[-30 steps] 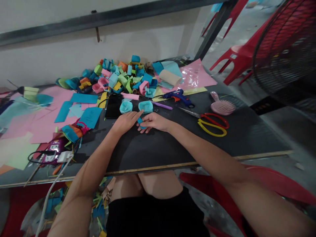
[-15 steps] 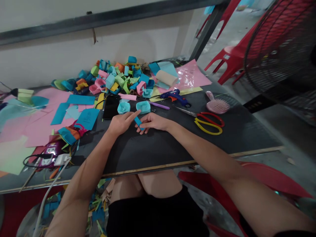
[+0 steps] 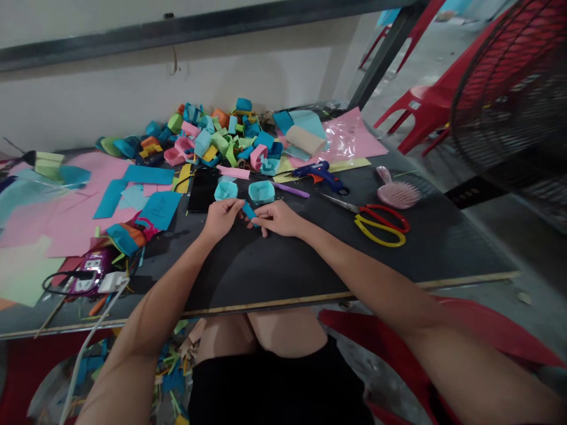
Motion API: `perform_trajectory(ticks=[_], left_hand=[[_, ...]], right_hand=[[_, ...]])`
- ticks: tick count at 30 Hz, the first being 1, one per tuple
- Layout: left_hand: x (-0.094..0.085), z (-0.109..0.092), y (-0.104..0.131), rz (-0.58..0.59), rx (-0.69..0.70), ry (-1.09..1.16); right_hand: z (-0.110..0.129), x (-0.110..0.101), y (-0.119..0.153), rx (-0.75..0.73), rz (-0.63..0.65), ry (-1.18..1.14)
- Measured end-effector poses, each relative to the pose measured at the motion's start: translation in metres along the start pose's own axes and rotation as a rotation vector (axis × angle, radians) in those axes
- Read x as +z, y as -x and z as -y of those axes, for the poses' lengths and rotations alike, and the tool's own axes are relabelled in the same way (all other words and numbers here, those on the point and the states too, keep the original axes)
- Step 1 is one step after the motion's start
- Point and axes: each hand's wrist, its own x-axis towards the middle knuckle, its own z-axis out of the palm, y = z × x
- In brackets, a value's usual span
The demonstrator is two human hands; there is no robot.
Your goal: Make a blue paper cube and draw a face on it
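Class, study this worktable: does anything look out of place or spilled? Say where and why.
Two things. The pink hairbrush near the scissors seems odd among papercraft supplies. Coloured paper scraps lie scattered below the front edge of the table, looking dropped.

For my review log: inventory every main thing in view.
table: one, dark, centre
paper strip: one, blue, centre
cups: two, light blue, behind strip
paper pile: many, multicoloured, back
sheets: several, mixed, left
slab: one, black, beside cups
glue gun: one, blue, right
scissors: one, red-yellow handles, right
hairbrush: one, pink, right
gadget: one, purple, left
fan: one, dark, right
chairs: several, red, mostly right
legs: two, bare, below
left grip: one, bare, on strip
right grip: one, bare, on strip
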Motion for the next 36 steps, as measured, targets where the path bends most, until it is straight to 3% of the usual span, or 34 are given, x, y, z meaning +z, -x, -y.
perform_trajectory(ticks=[23,36], left_hand=[[-0.0005,0.0034,0.0026,-0.034,0.084,0.026],[-0.0009,-0.0012,0.0041,-0.141,0.027,0.061]], right_hand=[[-0.0091,0.0000,-0.0024,0.012,0.067,-0.188],[-0.0083,0.0027,-0.0018,0.020,0.013,-0.088]])
